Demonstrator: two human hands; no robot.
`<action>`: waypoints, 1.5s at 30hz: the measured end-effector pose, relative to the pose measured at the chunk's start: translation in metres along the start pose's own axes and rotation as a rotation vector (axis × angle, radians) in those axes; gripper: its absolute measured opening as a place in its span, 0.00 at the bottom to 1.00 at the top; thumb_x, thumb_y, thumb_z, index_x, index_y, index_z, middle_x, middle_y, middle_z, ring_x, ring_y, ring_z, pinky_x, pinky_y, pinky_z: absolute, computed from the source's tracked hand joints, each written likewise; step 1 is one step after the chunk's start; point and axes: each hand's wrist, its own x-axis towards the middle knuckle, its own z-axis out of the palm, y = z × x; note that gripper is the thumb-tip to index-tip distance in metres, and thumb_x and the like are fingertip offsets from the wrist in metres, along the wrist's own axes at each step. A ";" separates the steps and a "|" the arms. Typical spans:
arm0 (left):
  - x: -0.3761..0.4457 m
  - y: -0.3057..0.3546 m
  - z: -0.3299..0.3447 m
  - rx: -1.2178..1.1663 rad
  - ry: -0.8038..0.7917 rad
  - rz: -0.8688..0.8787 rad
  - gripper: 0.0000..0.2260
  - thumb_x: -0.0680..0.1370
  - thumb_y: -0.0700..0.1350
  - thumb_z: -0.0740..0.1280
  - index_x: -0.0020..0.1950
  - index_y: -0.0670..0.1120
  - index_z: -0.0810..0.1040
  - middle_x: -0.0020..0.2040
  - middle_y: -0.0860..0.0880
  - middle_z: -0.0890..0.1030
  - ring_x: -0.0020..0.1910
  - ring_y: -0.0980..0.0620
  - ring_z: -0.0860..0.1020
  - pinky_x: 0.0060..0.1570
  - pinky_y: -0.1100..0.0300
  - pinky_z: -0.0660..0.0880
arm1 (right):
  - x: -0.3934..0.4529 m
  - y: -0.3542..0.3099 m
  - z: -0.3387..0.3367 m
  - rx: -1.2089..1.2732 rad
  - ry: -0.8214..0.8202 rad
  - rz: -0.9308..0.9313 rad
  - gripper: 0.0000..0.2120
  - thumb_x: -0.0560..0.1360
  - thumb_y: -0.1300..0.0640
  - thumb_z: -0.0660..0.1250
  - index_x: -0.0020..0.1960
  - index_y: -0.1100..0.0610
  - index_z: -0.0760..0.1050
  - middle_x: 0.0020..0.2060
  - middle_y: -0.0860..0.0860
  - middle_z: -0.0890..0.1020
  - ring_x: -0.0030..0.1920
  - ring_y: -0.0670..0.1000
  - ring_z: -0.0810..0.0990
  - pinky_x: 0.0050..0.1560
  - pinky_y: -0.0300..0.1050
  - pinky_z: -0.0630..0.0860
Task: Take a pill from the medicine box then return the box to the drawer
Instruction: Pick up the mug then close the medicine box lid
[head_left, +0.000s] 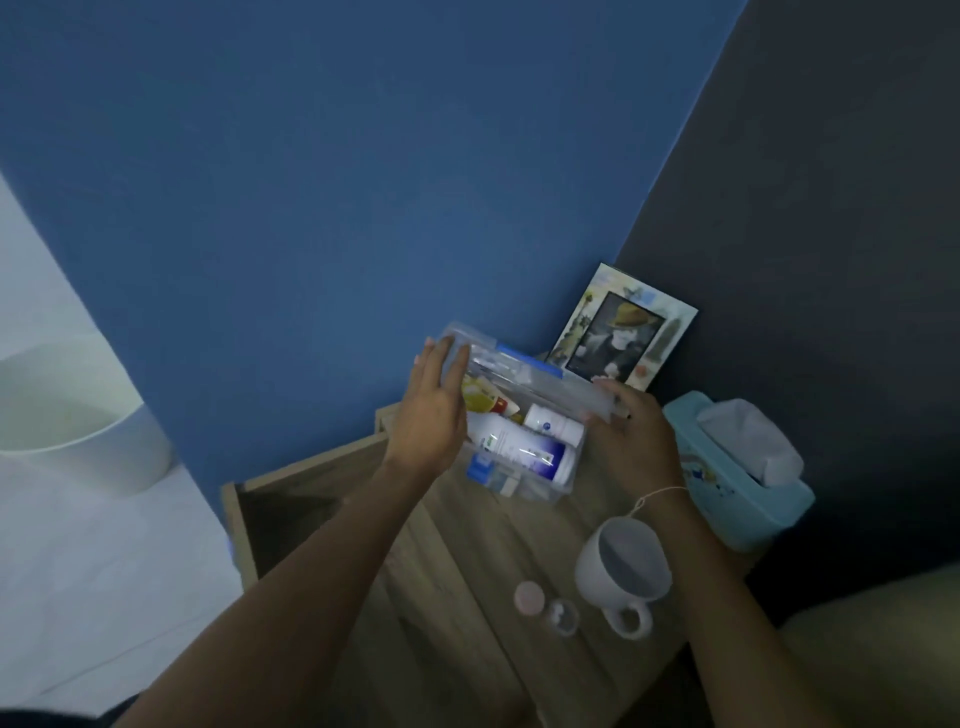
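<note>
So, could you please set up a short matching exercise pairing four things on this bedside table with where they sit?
Things:
1. medicine box
2. mug
3. tissue box
4. photo frame

Places:
A. propped in the corner against the wall
B. at the table's right edge, by the dark wall
C. between both hands, lid raised
D. near the front, handle toward the camera

Pairs: 1-C, 2-D, 3-B, 4-A

Dim, bluish, soft overall, with wide-angle bending at the edges.
</note>
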 end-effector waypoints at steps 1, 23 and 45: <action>-0.010 -0.001 0.001 -0.002 0.007 -0.012 0.24 0.78 0.32 0.57 0.75 0.38 0.61 0.76 0.37 0.60 0.77 0.37 0.55 0.73 0.46 0.56 | -0.006 0.000 0.002 -0.002 -0.020 -0.008 0.19 0.70 0.62 0.74 0.60 0.59 0.77 0.59 0.55 0.76 0.57 0.53 0.78 0.57 0.43 0.76; -0.052 -0.038 0.012 -0.001 -0.197 -0.169 0.23 0.82 0.47 0.54 0.77 0.49 0.55 0.78 0.40 0.54 0.75 0.39 0.60 0.68 0.47 0.68 | -0.038 0.012 0.034 -0.531 -0.247 -0.078 0.23 0.74 0.66 0.66 0.69 0.60 0.71 0.70 0.59 0.69 0.69 0.55 0.70 0.66 0.39 0.64; -0.078 0.007 0.018 -0.485 -0.351 -0.667 0.16 0.81 0.40 0.59 0.69 0.41 0.71 0.67 0.42 0.75 0.65 0.45 0.74 0.64 0.53 0.71 | -0.023 0.005 0.050 -0.643 -0.443 -0.110 0.31 0.83 0.45 0.47 0.78 0.62 0.45 0.79 0.58 0.46 0.79 0.55 0.42 0.77 0.48 0.40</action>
